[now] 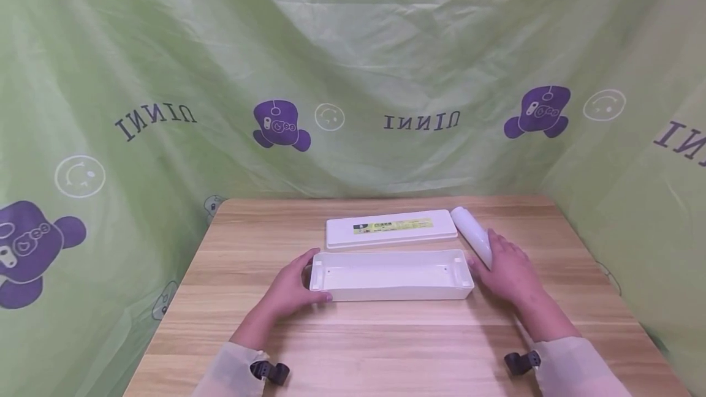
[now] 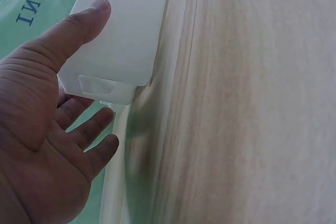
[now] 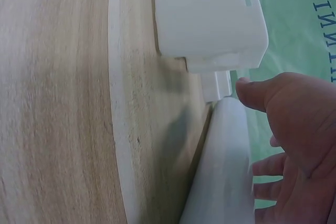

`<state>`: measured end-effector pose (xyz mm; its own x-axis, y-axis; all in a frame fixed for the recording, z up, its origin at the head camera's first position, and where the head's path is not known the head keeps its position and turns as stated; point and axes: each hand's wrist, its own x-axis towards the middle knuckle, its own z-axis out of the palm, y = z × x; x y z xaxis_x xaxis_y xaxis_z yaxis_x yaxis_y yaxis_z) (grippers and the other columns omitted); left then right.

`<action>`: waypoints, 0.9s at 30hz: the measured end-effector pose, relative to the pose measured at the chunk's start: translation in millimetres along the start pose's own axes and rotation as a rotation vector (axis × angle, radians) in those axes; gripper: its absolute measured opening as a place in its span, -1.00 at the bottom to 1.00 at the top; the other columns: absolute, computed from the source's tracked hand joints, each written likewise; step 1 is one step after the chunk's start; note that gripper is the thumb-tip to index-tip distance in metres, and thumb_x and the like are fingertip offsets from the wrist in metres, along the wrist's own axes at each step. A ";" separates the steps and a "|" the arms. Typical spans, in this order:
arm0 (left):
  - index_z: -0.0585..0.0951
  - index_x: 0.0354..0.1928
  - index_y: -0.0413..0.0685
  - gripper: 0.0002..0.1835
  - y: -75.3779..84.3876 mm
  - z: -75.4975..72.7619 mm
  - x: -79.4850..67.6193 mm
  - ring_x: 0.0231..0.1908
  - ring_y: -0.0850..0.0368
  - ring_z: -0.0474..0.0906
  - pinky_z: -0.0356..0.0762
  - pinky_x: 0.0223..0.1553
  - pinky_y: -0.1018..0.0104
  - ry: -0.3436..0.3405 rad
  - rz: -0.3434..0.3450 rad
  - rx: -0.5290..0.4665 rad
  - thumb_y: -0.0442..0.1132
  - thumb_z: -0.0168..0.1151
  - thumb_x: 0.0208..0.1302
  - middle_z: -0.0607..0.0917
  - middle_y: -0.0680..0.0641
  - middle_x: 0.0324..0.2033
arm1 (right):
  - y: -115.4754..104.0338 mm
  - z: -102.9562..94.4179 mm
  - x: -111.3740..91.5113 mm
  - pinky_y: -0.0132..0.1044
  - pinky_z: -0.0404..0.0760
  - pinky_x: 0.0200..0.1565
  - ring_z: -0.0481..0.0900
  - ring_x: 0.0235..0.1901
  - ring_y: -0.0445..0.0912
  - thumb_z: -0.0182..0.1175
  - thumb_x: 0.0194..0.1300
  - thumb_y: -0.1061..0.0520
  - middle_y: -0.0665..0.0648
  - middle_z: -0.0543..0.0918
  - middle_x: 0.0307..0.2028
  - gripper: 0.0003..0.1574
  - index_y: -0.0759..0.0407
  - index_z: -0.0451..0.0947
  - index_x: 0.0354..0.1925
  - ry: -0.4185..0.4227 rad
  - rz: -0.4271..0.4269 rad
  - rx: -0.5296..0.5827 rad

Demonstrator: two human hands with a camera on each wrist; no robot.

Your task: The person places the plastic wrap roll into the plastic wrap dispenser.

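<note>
A long white plastic box, open at the top, sits on the table. My left hand holds its left end, thumb on the front wall and index finger behind. The other fingers of that hand spread free of the box. Right of the box lies a white roll, slanting toward the back and resembling cling film. My right hand is at the roll's near end, its fingers along the far side. The thumb stands apart from the roll, near the box's right end.
Behind the box lies a flat white lid with a green and yellow label. Everything rests on a wood-grain table. A green printed curtain hangs around the back and both sides.
</note>
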<state>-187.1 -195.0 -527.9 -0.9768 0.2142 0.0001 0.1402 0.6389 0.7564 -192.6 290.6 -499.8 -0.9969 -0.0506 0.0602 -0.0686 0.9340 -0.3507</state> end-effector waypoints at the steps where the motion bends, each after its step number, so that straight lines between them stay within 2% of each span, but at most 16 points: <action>1: 0.33 0.55 0.13 0.25 0.0 0.1 0.0 0.48 -0.14 0.27 0.17 0.51 -0.16 -0.001 -0.002 -0.002 0.11 0.78 -0.28 0.45 -0.12 0.45 | 1.4 0.5 0.7 0.50 0.12 0.37 0.15 0.33 0.64 0.20 0.47 -0.21 0.73 0.15 0.39 0.19 0.55 -0.11 0.56 -0.005 0.006 0.001; 10: 0.35 0.55 0.09 0.25 -1.2 1.0 0.3 0.48 -0.14 0.28 0.16 0.51 -0.17 -0.001 -0.004 -0.014 0.10 0.78 -0.29 0.47 -0.12 0.43 | 9.7 2.5 2.8 0.51 0.25 0.30 0.23 0.28 0.64 0.28 0.41 -0.15 0.75 0.19 0.37 0.22 0.60 -0.10 0.53 -0.010 0.005 -0.002; 16: 0.34 0.56 0.10 0.27 -1.9 1.4 -0.1 0.49 -0.16 0.26 0.17 0.50 -0.18 0.002 -0.012 -0.024 0.12 0.78 -0.29 0.45 -0.12 0.45 | 12.9 4.6 2.3 0.52 0.38 0.19 0.33 0.20 0.65 0.30 0.39 -0.12 0.75 0.24 0.33 0.19 0.61 -0.05 0.52 -0.014 0.024 -0.011; 27: 0.34 0.55 0.13 0.26 0.3 1.2 -1.6 0.49 -0.16 0.27 0.18 0.50 -0.17 0.013 -0.018 -0.012 0.13 0.78 -0.30 0.44 -0.12 0.46 | 17.8 5.5 3.4 0.49 0.43 0.16 0.38 0.18 0.62 0.33 0.38 -0.08 0.73 0.31 0.30 0.16 0.57 -0.02 0.53 -0.043 0.050 -0.019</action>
<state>-185.2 -194.2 -528.5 -0.9811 0.1936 -0.0051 0.1211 0.6337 0.7640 -197.4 305.1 -511.0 -0.9998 -0.0190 0.0024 -0.0187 0.9421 -0.3348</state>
